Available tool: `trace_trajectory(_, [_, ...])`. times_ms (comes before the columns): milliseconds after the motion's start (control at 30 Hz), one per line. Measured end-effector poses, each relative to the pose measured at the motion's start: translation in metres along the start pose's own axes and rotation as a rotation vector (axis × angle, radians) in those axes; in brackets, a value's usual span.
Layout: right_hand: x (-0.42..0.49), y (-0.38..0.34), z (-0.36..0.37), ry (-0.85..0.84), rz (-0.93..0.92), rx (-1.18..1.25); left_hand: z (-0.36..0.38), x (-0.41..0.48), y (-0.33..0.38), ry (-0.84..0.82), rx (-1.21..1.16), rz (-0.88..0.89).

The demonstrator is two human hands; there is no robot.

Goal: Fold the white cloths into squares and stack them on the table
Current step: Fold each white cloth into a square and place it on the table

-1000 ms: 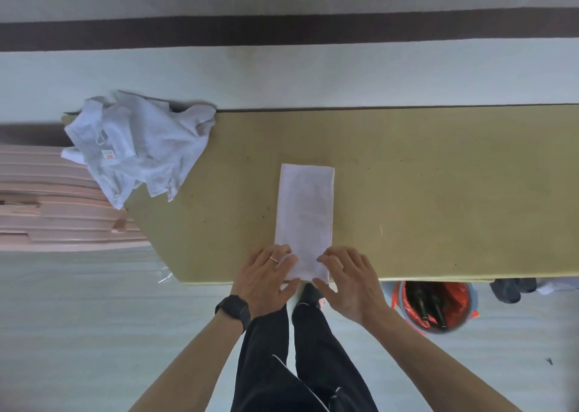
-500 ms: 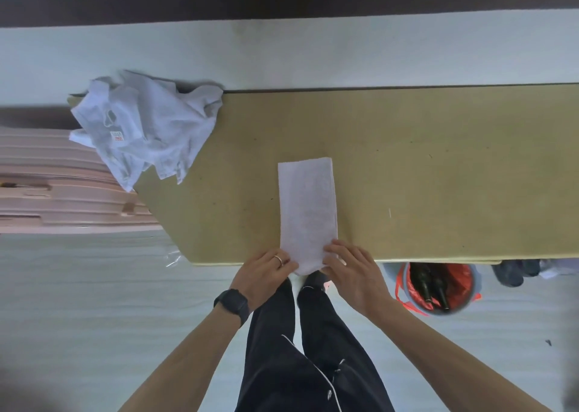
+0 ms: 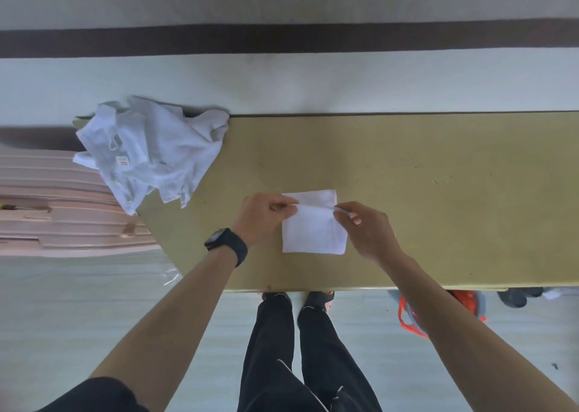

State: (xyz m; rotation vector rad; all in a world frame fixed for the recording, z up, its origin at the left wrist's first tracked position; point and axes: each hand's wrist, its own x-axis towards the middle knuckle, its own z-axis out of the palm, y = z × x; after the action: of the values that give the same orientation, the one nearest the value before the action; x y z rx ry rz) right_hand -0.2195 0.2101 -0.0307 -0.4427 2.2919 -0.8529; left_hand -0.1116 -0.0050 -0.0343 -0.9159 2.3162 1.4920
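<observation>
A white cloth [image 3: 313, 233] lies on the tan table [image 3: 423, 192], folded over itself into a near square. My left hand [image 3: 266, 216] pinches the upper layer's left corner. My right hand [image 3: 363, 227] pinches its right corner. The folded-over edge sits just short of the far edge, leaving a narrow strip of the lower layer showing. A crumpled pile of white cloths [image 3: 150, 148] rests on the table's far left corner, hanging partly over the edge.
A pink ribbed suitcase [image 3: 56, 208] stands left of the table. A bucket with an orange liner [image 3: 438, 314] sits under the table's near edge at the right. The wall runs right behind the table.
Both hands took the cloth's near end and carried it away from me over the far half, turning the long strip into a near square. The camera view shifted.
</observation>
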Motion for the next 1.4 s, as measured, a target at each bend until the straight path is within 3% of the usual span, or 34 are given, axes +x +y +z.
trace_trajectory(367, [0.06,-0.004,0.019,0.02,-0.105,-0.207,0.013,0.026,-0.016,0.122,0.11,-0.184])
trace_trajectory(600, [0.066,-0.003,0.026,0.094,-0.068,-0.244,0.016,0.032,-0.011,0.164,0.169,-0.222])
trace_trajectory(767, [0.073,-0.004,0.023,0.047,-0.009,-0.186,0.019,0.035,-0.004,0.164,0.233,-0.229])
trace_trajectory(967, [0.077,-0.003,0.015,0.052,0.0,-0.186,0.02,0.041,-0.002,0.17,0.376,-0.142])
trace_trajectory(1100, [0.057,-0.004,0.019,0.16,0.072,-0.083,0.03,0.042,0.002,0.184,0.58,0.162])
trace_trajectory(1200, [0.025,0.0,0.024,0.188,0.206,-0.039,0.037,0.047,0.009,0.084,0.71,0.239])
trace_trajectory(1300, [-0.002,0.005,0.03,0.147,0.381,-0.063,0.042,0.05,0.015,0.04,0.782,0.118])
trace_trajectory(1400, [-0.016,0.01,0.038,0.157,0.525,0.006,0.042,0.043,0.021,0.01,0.698,-0.149])
